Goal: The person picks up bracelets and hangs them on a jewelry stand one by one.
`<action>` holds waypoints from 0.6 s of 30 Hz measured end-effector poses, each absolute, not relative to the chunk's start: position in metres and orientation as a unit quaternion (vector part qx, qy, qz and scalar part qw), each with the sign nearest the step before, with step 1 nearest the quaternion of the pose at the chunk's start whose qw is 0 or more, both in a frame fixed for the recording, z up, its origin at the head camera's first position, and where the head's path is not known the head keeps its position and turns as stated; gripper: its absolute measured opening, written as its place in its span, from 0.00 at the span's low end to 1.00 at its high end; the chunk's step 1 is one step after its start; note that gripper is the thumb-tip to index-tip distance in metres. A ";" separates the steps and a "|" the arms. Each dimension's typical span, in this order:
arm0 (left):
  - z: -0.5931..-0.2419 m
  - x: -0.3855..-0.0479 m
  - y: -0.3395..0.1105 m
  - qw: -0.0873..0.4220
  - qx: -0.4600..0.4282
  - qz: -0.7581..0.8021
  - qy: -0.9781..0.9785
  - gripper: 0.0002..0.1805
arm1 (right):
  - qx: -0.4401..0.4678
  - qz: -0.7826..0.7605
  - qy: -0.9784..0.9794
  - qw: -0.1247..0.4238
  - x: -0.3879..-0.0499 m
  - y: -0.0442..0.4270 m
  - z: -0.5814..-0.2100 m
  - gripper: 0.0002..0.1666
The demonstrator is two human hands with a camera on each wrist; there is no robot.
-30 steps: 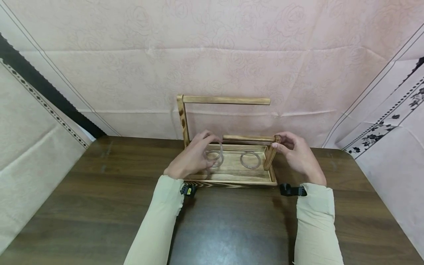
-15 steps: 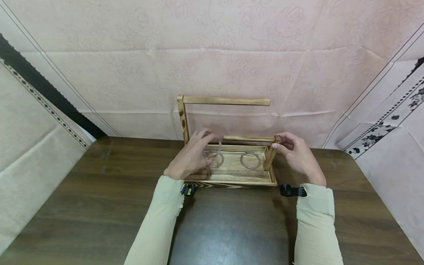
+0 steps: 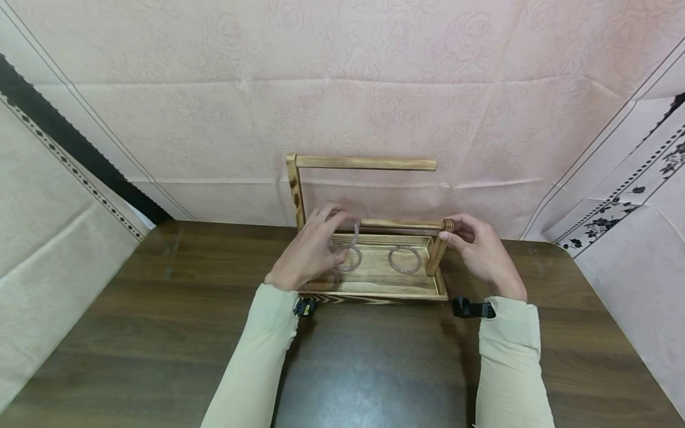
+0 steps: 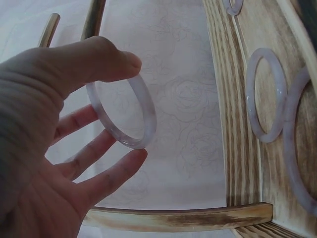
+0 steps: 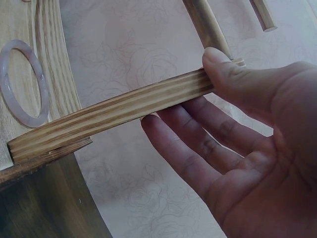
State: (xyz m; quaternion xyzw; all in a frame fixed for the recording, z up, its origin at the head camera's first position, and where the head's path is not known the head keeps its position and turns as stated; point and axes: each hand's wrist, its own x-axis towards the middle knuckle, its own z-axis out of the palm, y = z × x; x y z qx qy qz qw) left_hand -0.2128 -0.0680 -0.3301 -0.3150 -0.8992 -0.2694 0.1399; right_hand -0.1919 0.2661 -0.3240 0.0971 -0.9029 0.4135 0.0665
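My left hand [image 3: 310,252] pinches a pale translucent bangle [image 4: 149,111] between thumb and fingers, above the left part of a wooden tray stand [image 3: 385,285]. In the head view the bangle hangs by the free left end of the lower rod [image 3: 401,224]; whether it is around the rod or beside it, I cannot tell. My right hand [image 3: 484,252] grips the top of the short right post [image 5: 114,106], thumb on one side and fingers on the other. One bangle [image 3: 389,260] lies flat at the tray's right; others [image 3: 350,269] lie at its left, partly hidden by my left hand.
A taller left post [image 3: 296,193] carries a higher rod [image 3: 366,161], whose right end is free. The stand sits at the far edge of the dark wooden table [image 3: 374,356], close to a wall of pale floral cloth [image 3: 342,107].
My left hand has lifted slightly, raising the bangle to the level of the lower rod's free end. The right hand keeps its grip on the post.
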 end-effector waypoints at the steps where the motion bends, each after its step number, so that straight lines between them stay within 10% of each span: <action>1: -0.330 -0.212 -0.068 0.143 -0.315 -0.270 -0.898 0.36 | 0.098 0.415 -0.902 0.067 -0.192 0.266 -0.324 0.21; 18: -0.325 -0.210 -0.065 0.167 -0.331 -0.271 -0.888 0.35 | 0.095 0.418 -0.901 0.062 -0.192 0.265 -0.324 0.21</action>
